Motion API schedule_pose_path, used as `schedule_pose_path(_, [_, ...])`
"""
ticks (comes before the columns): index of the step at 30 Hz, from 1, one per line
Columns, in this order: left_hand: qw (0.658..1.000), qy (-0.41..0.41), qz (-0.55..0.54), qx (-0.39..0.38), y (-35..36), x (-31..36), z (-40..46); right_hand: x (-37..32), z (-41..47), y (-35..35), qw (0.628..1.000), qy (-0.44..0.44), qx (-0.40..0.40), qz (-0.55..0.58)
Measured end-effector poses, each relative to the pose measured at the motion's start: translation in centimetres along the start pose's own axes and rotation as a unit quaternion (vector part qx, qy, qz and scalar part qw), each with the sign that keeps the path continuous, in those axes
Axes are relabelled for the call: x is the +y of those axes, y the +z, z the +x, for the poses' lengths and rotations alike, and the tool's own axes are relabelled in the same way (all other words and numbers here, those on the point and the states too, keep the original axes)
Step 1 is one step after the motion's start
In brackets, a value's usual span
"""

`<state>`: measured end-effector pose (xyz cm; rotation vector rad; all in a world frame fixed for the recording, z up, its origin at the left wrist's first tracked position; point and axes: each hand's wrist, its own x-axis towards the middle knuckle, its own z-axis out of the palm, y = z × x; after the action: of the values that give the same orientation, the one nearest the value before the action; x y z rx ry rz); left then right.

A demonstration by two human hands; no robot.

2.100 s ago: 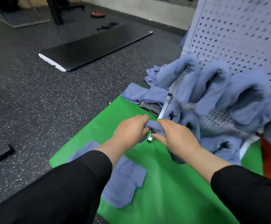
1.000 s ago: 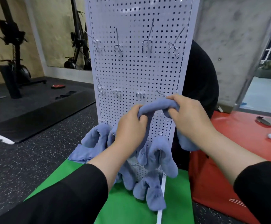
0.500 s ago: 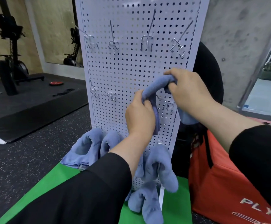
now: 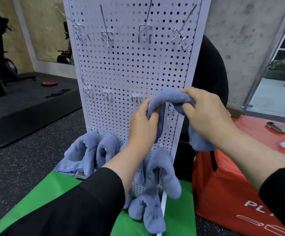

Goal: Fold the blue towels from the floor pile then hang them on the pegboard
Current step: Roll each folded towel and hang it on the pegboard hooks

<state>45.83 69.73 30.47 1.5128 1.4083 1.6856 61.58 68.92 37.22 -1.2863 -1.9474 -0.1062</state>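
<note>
Blue terry towel, soft arch, at mid-row hooks of pegboard.
L hand & R hand each clench one end; perforated white metal w/ wire pegs; glossy red box reads "PL".

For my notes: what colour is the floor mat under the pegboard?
Bright green mat, head view.

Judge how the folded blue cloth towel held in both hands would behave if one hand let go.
The folded blue cloth towel probably flops: it arches between the left hand and right hand, its ends drooping. It looks light, since fingertip pinches carry it. It seems unlikely to slip off a metal peg hook, as the hung blue towels stay draped.
</note>
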Motion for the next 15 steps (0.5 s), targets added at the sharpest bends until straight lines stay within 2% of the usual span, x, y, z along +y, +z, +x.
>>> schedule_pose_path(5, [0.995,-0.005,-0.052,0.08,-0.3,0.3,0.1,-1.6,1.5,-0.1,0.998,-0.001,0.03,0.046])
schedule_pose_path(9, [0.987,-0.007,-0.093,0.132,-0.1,0.6,0.3,-2.9,3.2,-0.2,0.998,-0.016,0.045,0.042])
schedule_pose_path(15, [0.99,0.008,-0.032,0.14,0.8,-0.1,1.3,-1.9,4.3,0.9,0.999,0.019,0.034,0.033])
